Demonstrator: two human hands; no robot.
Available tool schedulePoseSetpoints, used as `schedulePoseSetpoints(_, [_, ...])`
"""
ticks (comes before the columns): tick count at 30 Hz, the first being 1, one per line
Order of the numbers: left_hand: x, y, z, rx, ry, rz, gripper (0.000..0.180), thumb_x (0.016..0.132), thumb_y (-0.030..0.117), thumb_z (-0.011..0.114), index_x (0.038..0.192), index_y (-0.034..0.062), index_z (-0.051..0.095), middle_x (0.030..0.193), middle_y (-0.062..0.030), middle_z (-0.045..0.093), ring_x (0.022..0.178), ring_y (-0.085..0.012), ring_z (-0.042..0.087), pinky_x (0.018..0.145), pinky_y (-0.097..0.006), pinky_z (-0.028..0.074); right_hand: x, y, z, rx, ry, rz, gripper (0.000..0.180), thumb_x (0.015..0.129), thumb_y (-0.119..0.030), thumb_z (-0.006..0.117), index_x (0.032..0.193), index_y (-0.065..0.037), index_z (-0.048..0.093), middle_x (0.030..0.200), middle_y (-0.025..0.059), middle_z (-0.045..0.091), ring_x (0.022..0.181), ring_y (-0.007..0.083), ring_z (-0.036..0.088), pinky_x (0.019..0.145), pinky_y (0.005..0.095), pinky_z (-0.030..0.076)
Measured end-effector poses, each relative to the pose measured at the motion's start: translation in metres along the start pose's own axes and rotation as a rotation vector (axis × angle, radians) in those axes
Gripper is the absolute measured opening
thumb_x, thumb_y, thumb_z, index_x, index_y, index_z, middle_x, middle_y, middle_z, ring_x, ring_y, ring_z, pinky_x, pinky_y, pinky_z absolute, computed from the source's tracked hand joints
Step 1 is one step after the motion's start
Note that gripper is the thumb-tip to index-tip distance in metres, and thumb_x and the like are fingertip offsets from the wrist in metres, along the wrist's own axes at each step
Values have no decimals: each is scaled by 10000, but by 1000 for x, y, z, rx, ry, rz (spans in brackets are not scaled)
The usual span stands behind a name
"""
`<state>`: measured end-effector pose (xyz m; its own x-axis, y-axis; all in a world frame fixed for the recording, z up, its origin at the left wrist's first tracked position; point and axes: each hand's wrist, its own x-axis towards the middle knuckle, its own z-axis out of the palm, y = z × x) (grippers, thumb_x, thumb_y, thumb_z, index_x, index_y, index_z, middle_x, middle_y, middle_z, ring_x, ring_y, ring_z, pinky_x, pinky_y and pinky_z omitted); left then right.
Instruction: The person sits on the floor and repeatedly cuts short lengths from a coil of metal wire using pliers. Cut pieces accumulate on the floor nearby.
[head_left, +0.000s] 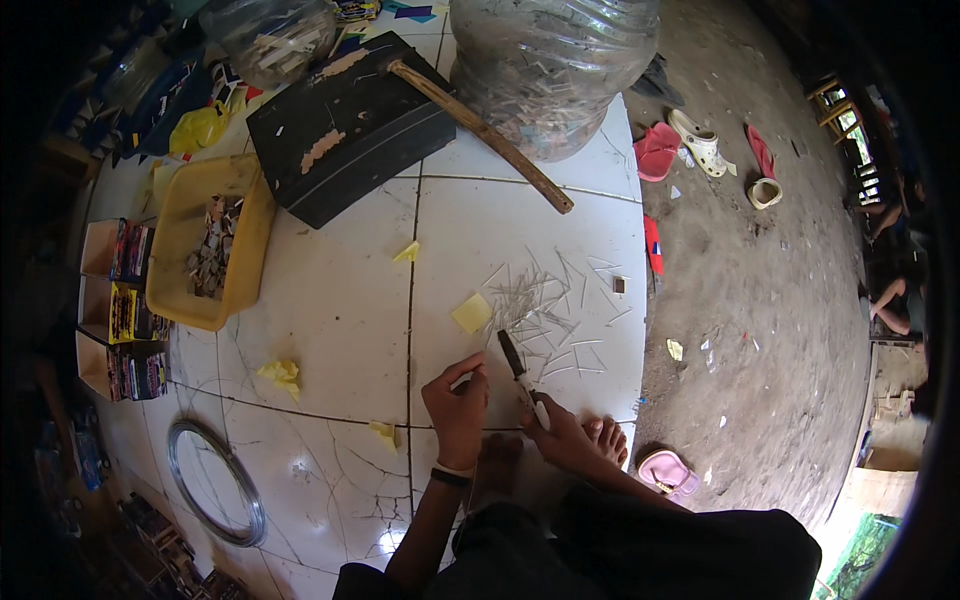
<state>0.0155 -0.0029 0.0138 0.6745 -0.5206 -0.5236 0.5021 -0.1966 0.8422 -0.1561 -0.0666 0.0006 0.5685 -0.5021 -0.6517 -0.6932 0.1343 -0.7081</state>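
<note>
My right hand [562,432] is closed around a slim black-and-white tool [513,356], its dark end pointing up and left; its exact kind does not show. To its left, my left hand [457,408], with a dark band at the wrist, is raised with curled fingers pinched together. Whatever sits in that pinch is too small to make out. Just beyond both hands lies a loose scatter of thin whitish sticks [530,305] on the white tiled surface [340,330]. A yellow paper square [472,313] touches the scatter's left side, and a small brown square piece [620,286] lies at its right.
A black box [350,130] with a wooden stick [490,135] across it stands at the back, beside a big clear bag [550,80]. Left are a yellow tub [210,250], stacked small boxes [125,310] and a wire coil [215,480]. Sandals [700,145] lie on the floor.
</note>
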Motion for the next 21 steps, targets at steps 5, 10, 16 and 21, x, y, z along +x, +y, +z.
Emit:
schedulePoseSetpoints(5, [8,0,4,-62,-19,4,216,955,4,649,1144,-66,726,706,19,583,597,-45,504,542,-210,383,-5,-13,-4,-27,-52,-101,573,1045,-357,586,1471,-2,441,1091,221,712,1078,329,675,958,436,489])
schedulePoseSetpoints(10, [8,0,7,-35,-40,17,221,957,29,675,1157,-47,730,738,13,598,604,-49,490,544,-207,377,-6,-14,-5,-33,-23,-113,473,1043,-303,600,1393,-4,493,991,154,698,876,224,677,791,371,528])
schedulePoseSetpoints(16, [-2,7,15,7,-114,-14,239,949,46,695,1163,-56,726,726,10,609,602,-46,503,540,-207,382,15,-21,-17,118,102,-54,305,1033,-227,590,1247,-13,557,843,142,669,759,263,665,693,400,522])
schedulePoseSetpoints(21, [-10,10,25,-2,-133,-15,237,947,44,697,1162,-52,727,713,15,603,602,-40,501,536,-205,381,14,-27,-28,68,153,-97,307,1031,-208,585,1269,-19,537,807,163,666,761,316,670,712,435,519])
